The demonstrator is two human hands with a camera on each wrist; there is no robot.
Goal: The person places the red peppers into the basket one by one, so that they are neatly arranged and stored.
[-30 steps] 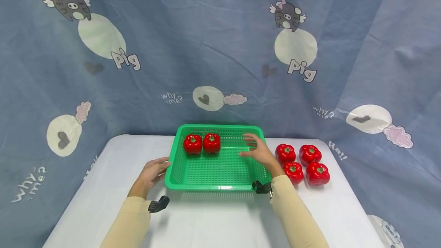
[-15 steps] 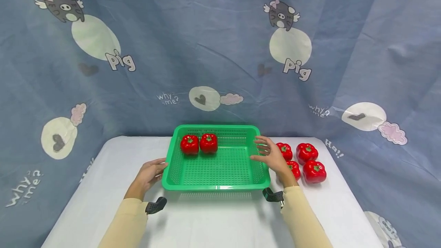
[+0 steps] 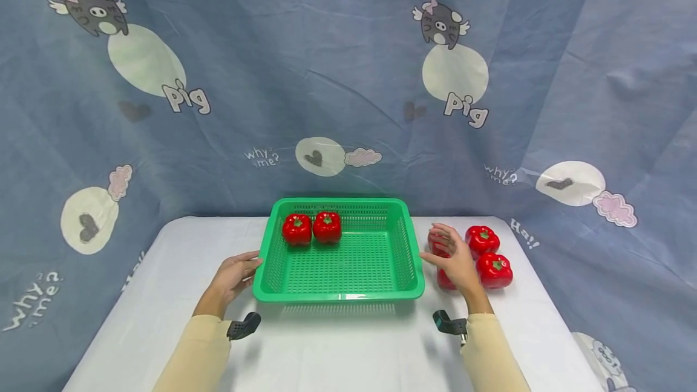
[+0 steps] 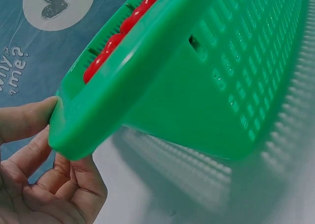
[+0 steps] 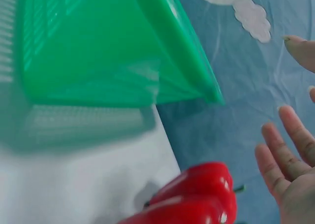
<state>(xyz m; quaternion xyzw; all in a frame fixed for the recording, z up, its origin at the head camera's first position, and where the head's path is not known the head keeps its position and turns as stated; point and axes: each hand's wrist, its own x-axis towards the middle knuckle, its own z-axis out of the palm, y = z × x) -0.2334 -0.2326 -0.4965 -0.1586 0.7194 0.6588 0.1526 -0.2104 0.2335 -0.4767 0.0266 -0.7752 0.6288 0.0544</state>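
Peppers (image 3: 445, 280) near the spread, empty right hand (image 3: 456, 261) are best cupped singly, the basket (image 3: 337, 297) pinched by the left hand (image 3: 233, 276)

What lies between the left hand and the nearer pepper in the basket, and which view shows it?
The left side of the green basket. The head view shows the left hand at its rim and the nearer pepper inside.

the left grip (image 3: 233, 274) pinches while the right grip (image 3: 460, 265) spreads thumb (image 5: 303, 52) from fingers (image 5: 281, 154), both forearms (image 3: 195, 349) stretched forward.
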